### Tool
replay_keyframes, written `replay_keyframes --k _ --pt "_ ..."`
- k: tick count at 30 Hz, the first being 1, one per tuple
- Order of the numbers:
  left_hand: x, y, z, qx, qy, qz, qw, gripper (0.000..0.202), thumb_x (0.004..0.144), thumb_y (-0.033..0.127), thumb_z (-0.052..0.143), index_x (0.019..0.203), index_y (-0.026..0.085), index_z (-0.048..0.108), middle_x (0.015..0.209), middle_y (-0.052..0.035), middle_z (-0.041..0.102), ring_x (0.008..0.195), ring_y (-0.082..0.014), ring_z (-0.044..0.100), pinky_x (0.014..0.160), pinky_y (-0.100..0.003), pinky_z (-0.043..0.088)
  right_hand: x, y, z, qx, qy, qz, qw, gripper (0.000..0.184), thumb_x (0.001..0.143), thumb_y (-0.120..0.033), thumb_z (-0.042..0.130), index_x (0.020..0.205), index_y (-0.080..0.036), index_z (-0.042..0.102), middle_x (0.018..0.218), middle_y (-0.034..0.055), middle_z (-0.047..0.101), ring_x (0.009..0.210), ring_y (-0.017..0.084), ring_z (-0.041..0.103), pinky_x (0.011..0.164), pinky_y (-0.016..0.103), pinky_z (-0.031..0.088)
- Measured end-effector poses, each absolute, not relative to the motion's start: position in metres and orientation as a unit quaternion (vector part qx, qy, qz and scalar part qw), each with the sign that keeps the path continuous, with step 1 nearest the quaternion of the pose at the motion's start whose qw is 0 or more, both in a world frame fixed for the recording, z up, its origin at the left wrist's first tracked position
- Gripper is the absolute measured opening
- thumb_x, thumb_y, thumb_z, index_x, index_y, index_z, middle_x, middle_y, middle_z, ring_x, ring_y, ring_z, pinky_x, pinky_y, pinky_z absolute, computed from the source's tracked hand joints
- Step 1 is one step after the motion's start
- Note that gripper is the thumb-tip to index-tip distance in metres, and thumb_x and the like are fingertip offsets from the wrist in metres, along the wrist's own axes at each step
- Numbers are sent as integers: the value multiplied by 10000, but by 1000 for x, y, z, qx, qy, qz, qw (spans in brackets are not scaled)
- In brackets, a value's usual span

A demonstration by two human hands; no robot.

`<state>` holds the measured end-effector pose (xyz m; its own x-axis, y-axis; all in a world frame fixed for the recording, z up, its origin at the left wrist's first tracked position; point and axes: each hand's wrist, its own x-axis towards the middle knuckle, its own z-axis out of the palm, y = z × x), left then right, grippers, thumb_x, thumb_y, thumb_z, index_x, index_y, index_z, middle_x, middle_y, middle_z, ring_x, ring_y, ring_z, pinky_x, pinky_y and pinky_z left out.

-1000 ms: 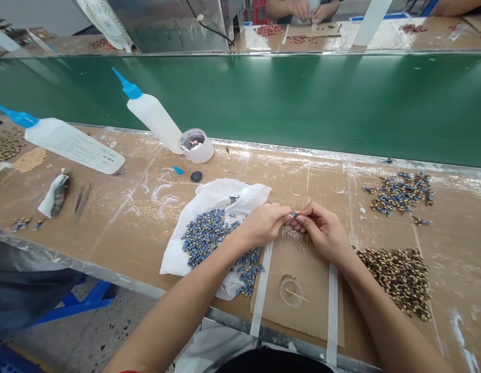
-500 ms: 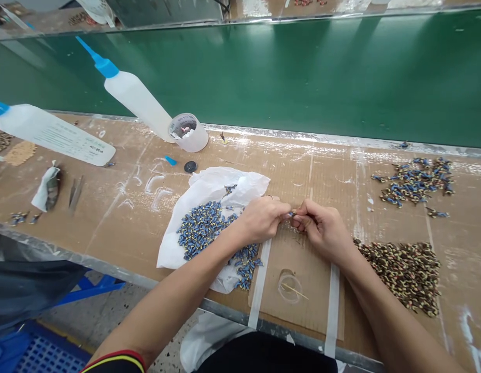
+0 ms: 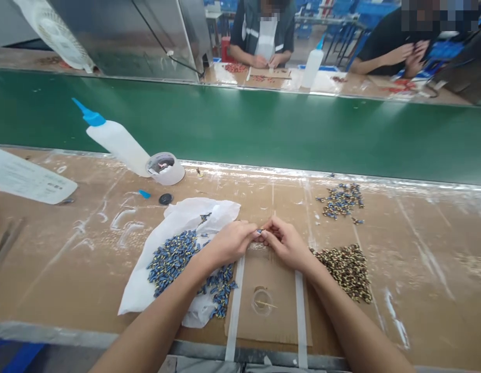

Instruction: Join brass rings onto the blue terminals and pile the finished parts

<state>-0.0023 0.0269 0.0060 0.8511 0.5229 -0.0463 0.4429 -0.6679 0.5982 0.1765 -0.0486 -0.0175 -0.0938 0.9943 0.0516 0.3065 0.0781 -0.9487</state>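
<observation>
My left hand and my right hand meet fingertip to fingertip above a taped-down cardboard pad. Both are pinched on one small blue part held between them. Under my left forearm lies a white plastic bag spread flat, heaped with small blue and yellow parts. A pile of dark brown and cream parts lies just right of my right wrist. Farther back sits a smaller heap of mixed blue and brown parts.
A squeeze bottle with a blue nozzle leans on a roll of tape at the back left. A black disc lies near them. A green conveyor belt runs behind the bench. Two people work across it.
The view has tilted up and shifted right, bringing the people across the belt into sight. My hands stay joined on the small part over the pad.
</observation>
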Motion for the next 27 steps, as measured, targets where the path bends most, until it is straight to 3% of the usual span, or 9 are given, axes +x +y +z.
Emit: replay_keyframes --k 6,10,15,17,20,24,27 --pt "-13 33 27 872 296 109 375 210 965 286 439 964 188 625 891 -24 664 804 -161 577 731 -275 405 210 -44 -10 -635 -590 265 422 205 912 -378 539 852 -195 610 747 38 678 656 162 615 618 277 480" --pt "-42 30 52 834 382 192 349 240 963 338 445 1013 192 629 846 -5 645 746 -146 543 683 -261 392 267 -50 -4 -728 -517 142 427 274 866 -428 552 876 -167 635 814 94 695 715 214 625 695 359 485" --pt "-93 -7 63 824 434 166 323 205 931 334 492 918 195 644 712 25 584 645 -133 495 609 -241 351 305 -85 7 -777 -472 64 412 391 833 -456 575 1035 -128 640 995 184 690 782 275 639 722 436 482" --pt "-106 -23 57 827 445 142 313 148 896 303 548 902 197 651 703 24 588 648 -138 512 622 -242 361 300 -110 7 -777 -476 51 410 384 851 -465 562 1050 -147 644 1006 171 690 808 283 648 702 421 496" --pt "-112 -43 41 847 434 122 282 94 863 246 587 874 192 664 787 -6 630 741 -159 566 706 -256 399 279 -158 -1 -767 -521 -2 373 324 886 -459 538 1006 -188 667 1016 129 688 689 233 639 666 399 514" --pt "-102 -55 24 874 396 125 253 101 872 205 568 907 199 663 882 -27 641 845 -178 586 794 -280 421 252 -212 -20 -738 -561 -93 364 264 929 -389 500 973 -197 675 1058 138 674 911 295 629 872 482 484" --pt "-92 -58 21 879 394 128 238 99 893 219 553 879 190 647 871 -29 636 836 -179 584 795 -286 424 241 -237 -33 -730 -555 -101 386 241 933 -354 507 974 -186 675 1069 142 665 993 301 611 882 479 481"
